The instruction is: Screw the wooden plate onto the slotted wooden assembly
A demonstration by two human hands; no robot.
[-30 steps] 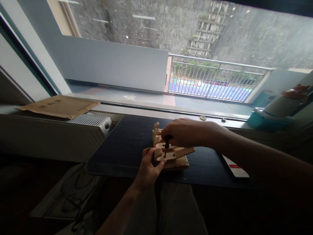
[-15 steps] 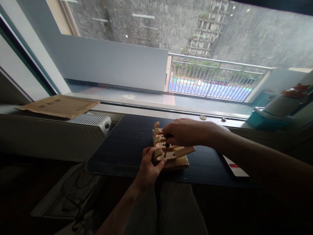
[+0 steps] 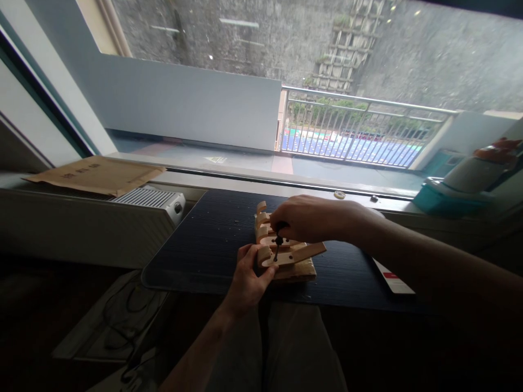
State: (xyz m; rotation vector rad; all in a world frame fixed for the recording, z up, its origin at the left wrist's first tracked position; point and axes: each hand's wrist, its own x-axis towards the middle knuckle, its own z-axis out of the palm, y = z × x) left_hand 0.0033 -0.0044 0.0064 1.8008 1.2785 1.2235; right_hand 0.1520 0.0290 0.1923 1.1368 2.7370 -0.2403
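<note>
A light wooden piece with several hooked arms lies on a dark table near its front edge. My left hand grips the piece's near left end, thumb on top. My right hand is closed over the black handle of a small screwdriver. The screwdriver stands nearly upright with its tip in the wood of the front arm.
A white card with a red mark lies on the table to the right. A white radiator and a brown envelope sit at left. A teal and white object stands on the sill at right. Cables lie below left.
</note>
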